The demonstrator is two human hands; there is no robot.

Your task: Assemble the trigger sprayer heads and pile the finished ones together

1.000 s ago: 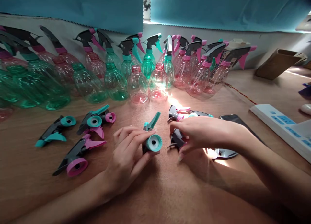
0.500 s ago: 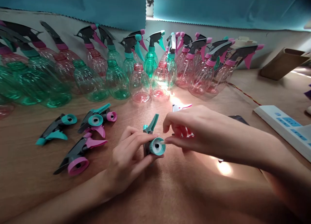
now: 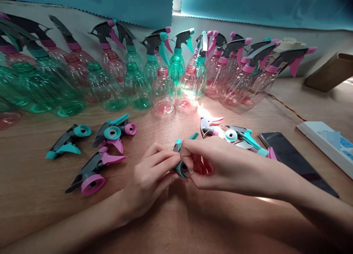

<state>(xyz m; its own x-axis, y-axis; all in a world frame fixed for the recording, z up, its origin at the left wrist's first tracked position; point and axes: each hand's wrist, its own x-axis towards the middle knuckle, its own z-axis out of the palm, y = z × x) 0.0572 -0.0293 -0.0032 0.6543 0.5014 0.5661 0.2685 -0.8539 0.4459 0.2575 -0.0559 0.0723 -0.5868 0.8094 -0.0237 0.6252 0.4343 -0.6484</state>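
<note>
My left hand (image 3: 149, 180) is closed around a teal and grey spray trigger head (image 3: 180, 154), with its teal screw cap turned toward me. My right hand (image 3: 217, 164) is closed too, its fingertips pinched together and pressed into the open end of that cap; what they pinch is too small to make out. Both hands meet at the middle of the wooden table (image 3: 193, 224). Most of the head is hidden behind my fingers.
Loose trigger heads lie to the left (image 3: 91, 173) and to the right (image 3: 234, 134). A row of green and pink spray bottles (image 3: 138, 85) stands along the back. A dark phone (image 3: 292, 158) and a white power strip (image 3: 328, 143) lie at the right.
My right hand left the pile of heads at the right, came over to the cap held in my left hand, and now presses its fingertips into it. The view shifted slightly.
</note>
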